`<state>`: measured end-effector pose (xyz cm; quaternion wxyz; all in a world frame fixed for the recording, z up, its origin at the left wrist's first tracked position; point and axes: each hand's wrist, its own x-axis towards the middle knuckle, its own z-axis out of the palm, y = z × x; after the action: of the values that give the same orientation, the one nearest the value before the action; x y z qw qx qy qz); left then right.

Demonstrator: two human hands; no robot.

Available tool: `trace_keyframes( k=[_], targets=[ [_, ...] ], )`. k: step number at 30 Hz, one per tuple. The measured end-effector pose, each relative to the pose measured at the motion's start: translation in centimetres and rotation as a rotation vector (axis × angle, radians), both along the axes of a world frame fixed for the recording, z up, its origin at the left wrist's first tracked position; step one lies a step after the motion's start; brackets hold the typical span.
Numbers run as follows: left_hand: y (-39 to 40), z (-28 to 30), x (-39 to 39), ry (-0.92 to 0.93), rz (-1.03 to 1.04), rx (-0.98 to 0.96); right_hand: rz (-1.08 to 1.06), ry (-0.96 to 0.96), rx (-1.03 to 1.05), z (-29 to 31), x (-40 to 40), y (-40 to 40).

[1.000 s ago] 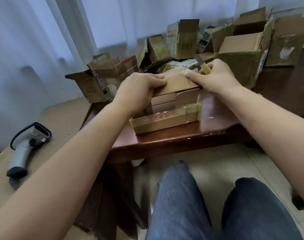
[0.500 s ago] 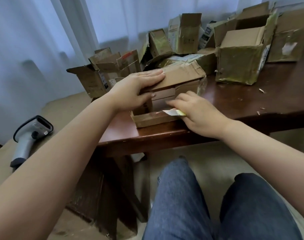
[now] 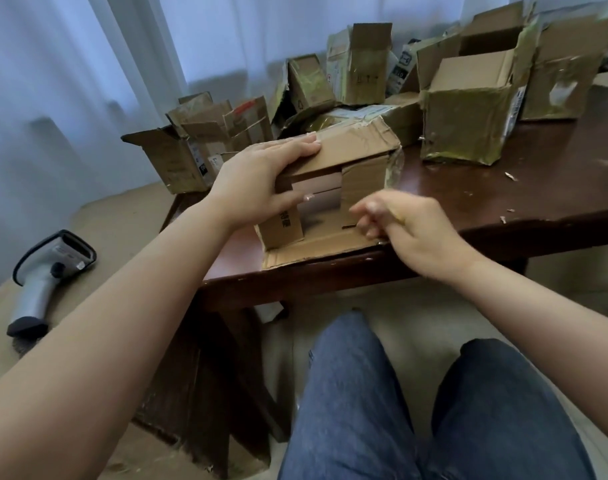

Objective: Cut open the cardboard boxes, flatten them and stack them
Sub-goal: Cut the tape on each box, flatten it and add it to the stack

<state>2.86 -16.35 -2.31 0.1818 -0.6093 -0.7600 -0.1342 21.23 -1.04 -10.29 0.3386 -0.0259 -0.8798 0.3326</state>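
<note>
Since a moment ago, the near flap (image 3: 316, 249) of the cardboard box (image 3: 347, 157) lies folded down on the table (image 3: 503, 199). Left hand (image 3: 254, 181) grips the box's top corner, fingers together; right hand (image 3: 410, 226) is blurred, fingers curled, grasp unclear.

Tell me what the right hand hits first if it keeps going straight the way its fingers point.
The right hand points left and slightly away, just above the box's lowered front flap. Going straight on, it would probably first meet the upright cardboard flap at the box's open front, though blur and depth leave this uncertain.
</note>
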Motion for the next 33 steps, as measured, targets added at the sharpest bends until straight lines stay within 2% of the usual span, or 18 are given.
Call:
trace_keyframes(
  k=[2, 4, 9, 15, 25, 29, 33],
  targets=[
    [0.2, -0.2, 0.8, 0.035, 0.072, 0.031, -0.158, 0.159, -0.198, 1.1, 0.1, 0.6],
    [0.4, -0.5, 1.2, 0.076, 0.132, 0.059, -0.358, 0.238, -0.244, 2.1, -0.2, 1.4],
    [0.6, -1.0, 1.2, 0.204, 0.192, 0.086, -0.522, 0.105, -0.245, 3.1, -1.3, 0.7],
    [0.8, -1.2, 1.6, 0.249, 0.289, 0.048, -0.712, -0.001, -0.07, 3.1, -3.5, -1.5],
    [1.0, -1.7, 1.9, 0.231, 0.322, 0.094, -0.764, -0.041, -0.034, 3.1, -4.1, -1.7],
    [0.9, -1.6, 1.7, 0.193, 0.309, 0.108, -0.717, 0.023, -0.105, 2.1, -2.2, -1.1],
    [0.9, -1.5, 1.7, 0.176, 0.291, 0.102, -0.615, 0.003, -0.258, 1.4, -0.9, -0.5]
  ],
)
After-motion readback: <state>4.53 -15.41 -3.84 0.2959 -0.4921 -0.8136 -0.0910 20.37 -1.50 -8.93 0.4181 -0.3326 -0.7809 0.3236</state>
